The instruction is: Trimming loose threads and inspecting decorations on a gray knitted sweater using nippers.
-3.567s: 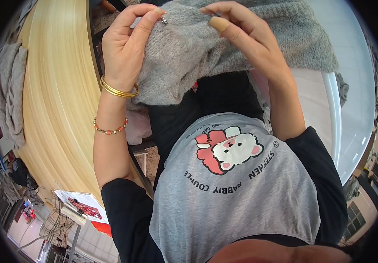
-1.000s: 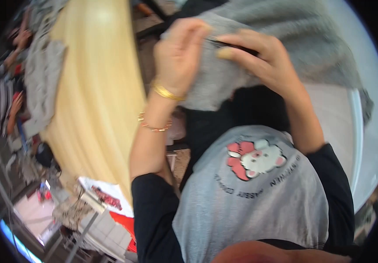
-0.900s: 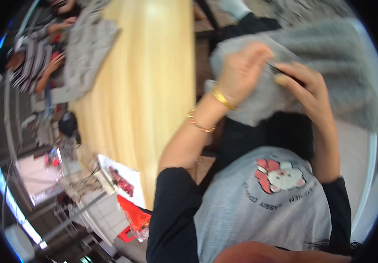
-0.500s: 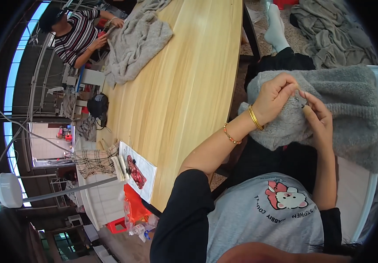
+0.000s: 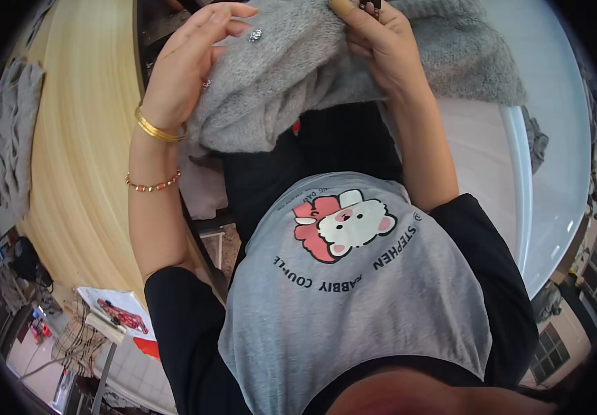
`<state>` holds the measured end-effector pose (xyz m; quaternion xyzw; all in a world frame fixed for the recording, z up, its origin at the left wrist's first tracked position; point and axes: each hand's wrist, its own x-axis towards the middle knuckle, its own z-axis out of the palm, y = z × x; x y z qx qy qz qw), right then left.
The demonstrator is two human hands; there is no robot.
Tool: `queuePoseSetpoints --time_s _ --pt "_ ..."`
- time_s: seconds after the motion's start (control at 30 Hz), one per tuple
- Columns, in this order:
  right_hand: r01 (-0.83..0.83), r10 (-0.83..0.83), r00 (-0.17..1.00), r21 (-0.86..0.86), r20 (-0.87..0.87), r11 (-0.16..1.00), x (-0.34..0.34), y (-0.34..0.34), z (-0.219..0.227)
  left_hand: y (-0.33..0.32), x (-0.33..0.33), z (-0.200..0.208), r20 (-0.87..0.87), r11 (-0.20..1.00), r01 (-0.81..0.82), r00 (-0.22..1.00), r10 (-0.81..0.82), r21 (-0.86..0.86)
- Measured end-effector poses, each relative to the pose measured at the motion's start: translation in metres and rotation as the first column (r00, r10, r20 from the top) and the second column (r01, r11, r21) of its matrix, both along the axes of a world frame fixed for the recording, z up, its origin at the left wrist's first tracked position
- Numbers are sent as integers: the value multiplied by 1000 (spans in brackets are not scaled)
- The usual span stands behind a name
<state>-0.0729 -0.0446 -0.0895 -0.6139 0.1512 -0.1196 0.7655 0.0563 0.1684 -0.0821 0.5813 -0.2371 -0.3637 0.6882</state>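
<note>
A fuzzy grey knit garment (image 5: 270, 90) lies bunched over my lap, with a shiny, jewelled button (image 5: 255, 34) on it and a second sparkling button (image 5: 207, 84) by my left palm. My left hand (image 5: 191, 59) is beside the garment's left part, its fingers stretched out and apart over the knit near the upper button. At the garment's right my right hand (image 5: 385, 48) is closed, thumb against curled fingers. A small dark object (image 5: 369, 5) shows between them, cut off by the picture's top edge; its kind cannot be made out.
A long wooden table (image 5: 84, 138) runs along my left, with another grey knit piece (image 5: 16, 138) at its far side. A red-patterned item on a white sheet (image 5: 115, 311) lies at its near end. To my right stands a large white, pale-rimmed container (image 5: 482, 152).
My view has swung, so hands and garment now sit higher and further left in the picture. The hands, close together before, are now well apart. The co-worker is mostly out of view.
</note>
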Motion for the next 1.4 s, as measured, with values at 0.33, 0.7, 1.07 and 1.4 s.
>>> queuePoseSetpoints --time_s 0.33,0.7,1.07,1.4 --pt "50 -53 998 81 37 995 -3 0 -4 24 -5 10 245 984 177 956 -164 -31" --pt "6 -10 995 42 97 999 -4 2 1 19 -7 7 497 994 19 865 -69 105" --pt "19 -14 995 -58 96 998 -5 5 -1 19 -3 -1 776 992 -129 626 78 4" --pt "14 -16 999 71 28 997 -6 1 -8 19 -4 -6 330 992 -101 936 121 -78"
